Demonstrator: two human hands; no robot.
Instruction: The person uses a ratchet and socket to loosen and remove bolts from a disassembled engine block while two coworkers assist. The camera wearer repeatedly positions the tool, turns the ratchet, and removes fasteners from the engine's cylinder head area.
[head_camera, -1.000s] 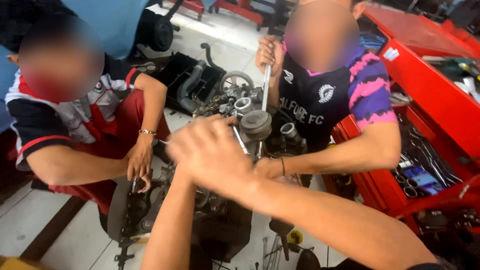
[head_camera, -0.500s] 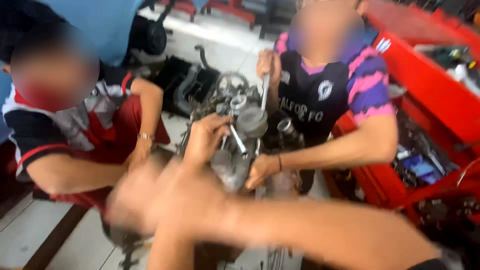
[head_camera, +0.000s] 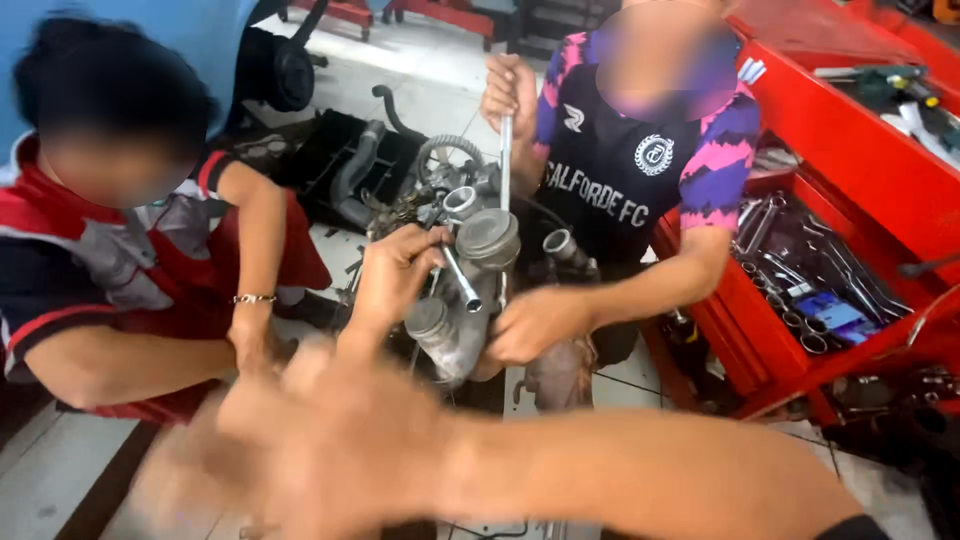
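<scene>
Grey cast-metal turbocharger assembly (head_camera: 465, 290) sits mid-frame over the tiled floor (head_camera: 60, 490). Left hand (head_camera: 395, 272) is closed on its upper left side. Right hand (head_camera: 330, 450), lower left, is motion-blurred; grip can't be told. A co-worker's hand (head_camera: 530, 325) steadies the right side. Likely heavy, rigid, greasy; best gripped by the housing body.

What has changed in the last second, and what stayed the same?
The right hand left the engine part and pulled back toward the camera, now blurred. The left hand still grips it; a co-worker still holds the long wrench upright.
</scene>
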